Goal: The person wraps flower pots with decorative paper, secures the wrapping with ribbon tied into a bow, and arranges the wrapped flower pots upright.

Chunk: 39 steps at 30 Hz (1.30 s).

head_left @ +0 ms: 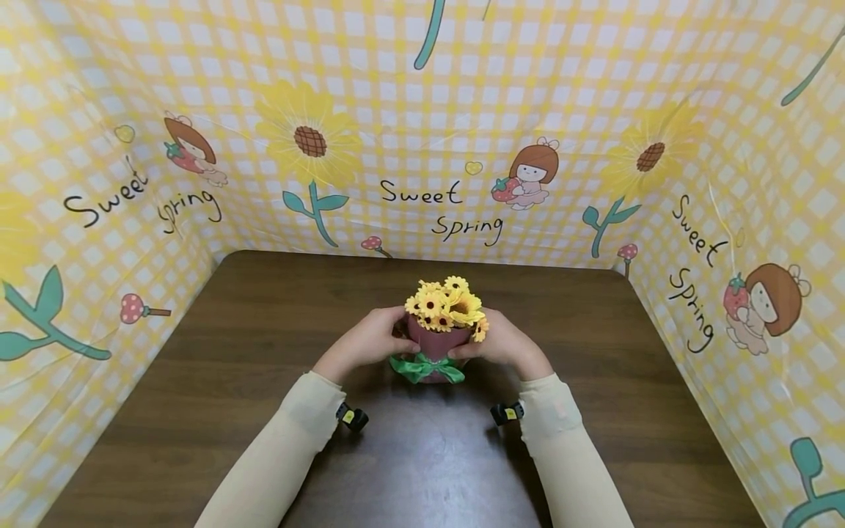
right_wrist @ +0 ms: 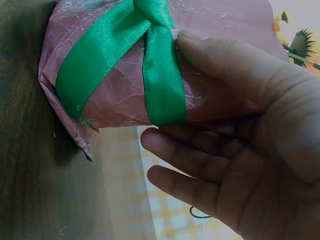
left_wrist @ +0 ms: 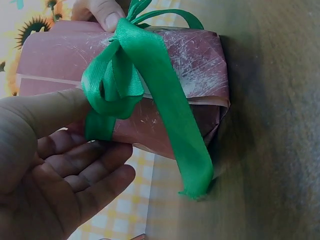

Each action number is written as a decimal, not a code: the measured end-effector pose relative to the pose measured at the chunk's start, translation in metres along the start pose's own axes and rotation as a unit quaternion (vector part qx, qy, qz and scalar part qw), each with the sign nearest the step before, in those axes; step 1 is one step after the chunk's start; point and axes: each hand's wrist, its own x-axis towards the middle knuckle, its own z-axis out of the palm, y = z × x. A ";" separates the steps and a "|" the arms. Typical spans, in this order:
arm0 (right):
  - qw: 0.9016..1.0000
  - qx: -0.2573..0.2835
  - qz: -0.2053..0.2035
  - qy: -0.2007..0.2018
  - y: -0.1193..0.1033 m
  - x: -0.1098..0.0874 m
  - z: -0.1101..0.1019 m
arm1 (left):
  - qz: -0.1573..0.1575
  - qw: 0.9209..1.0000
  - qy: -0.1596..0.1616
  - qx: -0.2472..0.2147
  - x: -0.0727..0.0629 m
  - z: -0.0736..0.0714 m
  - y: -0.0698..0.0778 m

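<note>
A small bouquet of yellow daisy-like flowers [head_left: 432,304] stands upright on the brown table, its dusky pink wrapper [head_left: 433,342] tied with a green ribbon bow [head_left: 422,367]. My left hand [head_left: 372,339] holds the bouquet's left side, thumb in front and fingers round behind. From the other side my right hand [head_left: 505,341] grips it likewise. In the left wrist view the thumb lies beside the ribbon loop [left_wrist: 112,82]. The right wrist view has the right thumb against the wrapper [right_wrist: 215,15], close to the ribbon. Part of the fingers is hidden behind the bouquet.
The dark wooden table [head_left: 264,315] reaches back to a yellow checked cloth [head_left: 409,125] printed with sunflowers, girls and lettering. That cloth hangs at the back and on both sides. Black wrist cameras [head_left: 353,416] sit at both sleeve cuffs.
</note>
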 end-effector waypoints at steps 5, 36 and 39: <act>1.000 -0.017 0.003 -0.001 0.001 0.000 -0.001 | 0.009 1.000 -0.004 0.021 0.002 0.001 0.001; 0.999 -0.046 0.000 -0.010 0.006 0.007 -0.006 | -0.019 0.996 -0.028 0.083 0.017 0.000 0.011; 0.999 -0.043 0.001 -0.010 0.006 0.006 -0.006 | -0.020 0.996 -0.030 0.082 0.016 0.001 0.010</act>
